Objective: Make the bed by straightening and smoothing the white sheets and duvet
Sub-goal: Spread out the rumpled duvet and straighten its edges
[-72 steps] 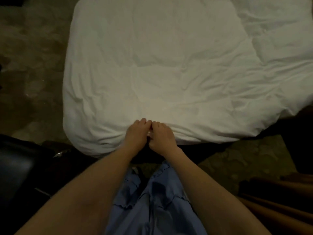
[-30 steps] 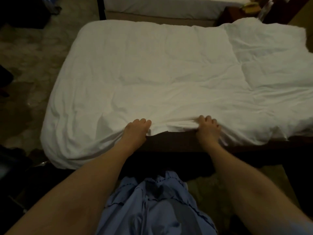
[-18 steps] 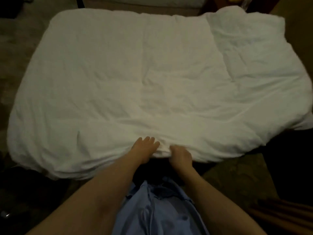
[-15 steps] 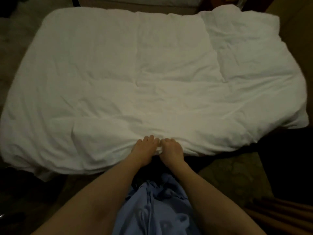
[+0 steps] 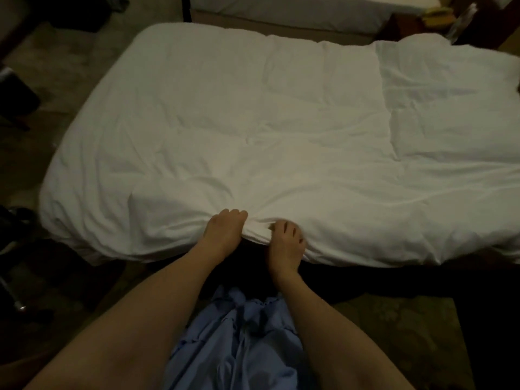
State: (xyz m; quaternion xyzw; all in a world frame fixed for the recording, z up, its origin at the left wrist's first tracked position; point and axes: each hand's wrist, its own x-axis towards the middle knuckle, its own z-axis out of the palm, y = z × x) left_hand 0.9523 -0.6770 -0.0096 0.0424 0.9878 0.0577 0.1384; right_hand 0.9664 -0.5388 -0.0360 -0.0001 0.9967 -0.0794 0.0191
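At left, our left hand [image 5: 223,230] curls its fingers over the near edge of the white duvet [image 5: 281,130], gripping the cloth. Just beside it, apart by a bunched fold, our right hand [image 5: 285,243] grasps the same edge, its fingers blurred. The duvet lies spread over the bed, rumpled toward the right. No containers appear in view. Half a second ago both hands met at the edge; now they sit slightly apart, and a second bed [image 5: 281,12] shows beyond.
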